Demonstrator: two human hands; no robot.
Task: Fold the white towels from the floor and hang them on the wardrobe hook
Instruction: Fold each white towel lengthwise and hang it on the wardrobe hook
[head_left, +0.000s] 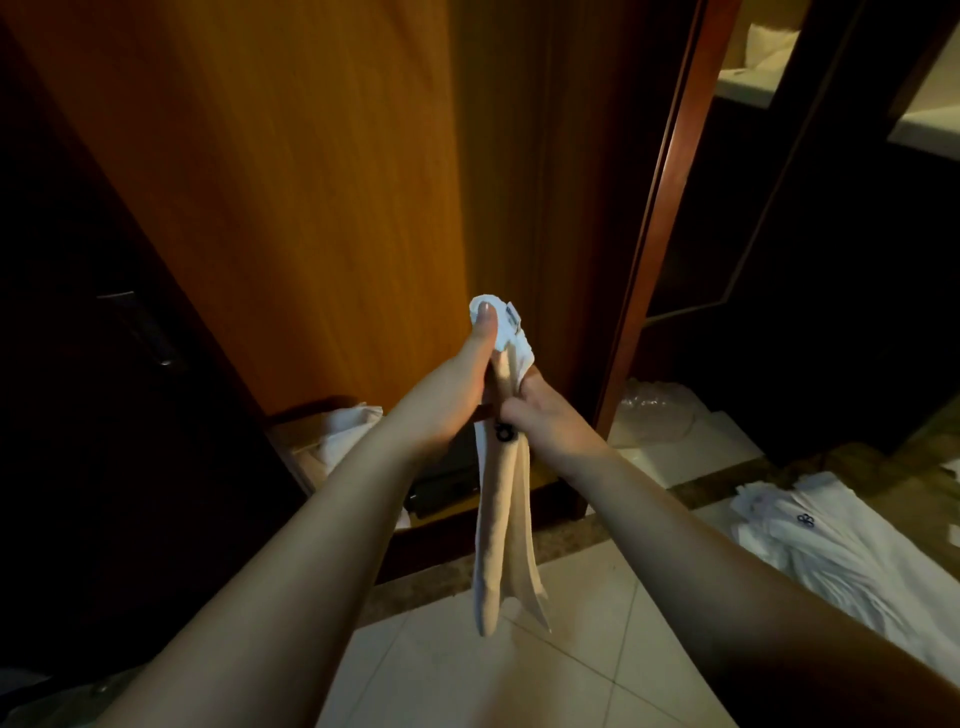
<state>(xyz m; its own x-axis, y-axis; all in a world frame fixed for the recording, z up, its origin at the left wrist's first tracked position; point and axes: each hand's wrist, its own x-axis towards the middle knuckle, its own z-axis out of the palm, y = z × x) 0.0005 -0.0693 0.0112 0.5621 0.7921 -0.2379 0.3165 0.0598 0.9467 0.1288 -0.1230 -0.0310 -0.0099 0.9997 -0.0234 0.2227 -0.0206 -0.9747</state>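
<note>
A: Obs. 1, hands? 
B: Both raised before the wooden wardrobe panel (291, 182). Left hand (457, 387) pinches the top of a white towel (501, 514), thumb pressed on the bunched end. Right hand (545, 415) grips the same towel just below, fingers curled round it.

A: Towel position? 
B: Centre of view, hanging folded and narrow toward 6 o'clock over the tiled floor (571, 649). More white towels (831, 540) lie on the floor at 4 o'clock.
</note>
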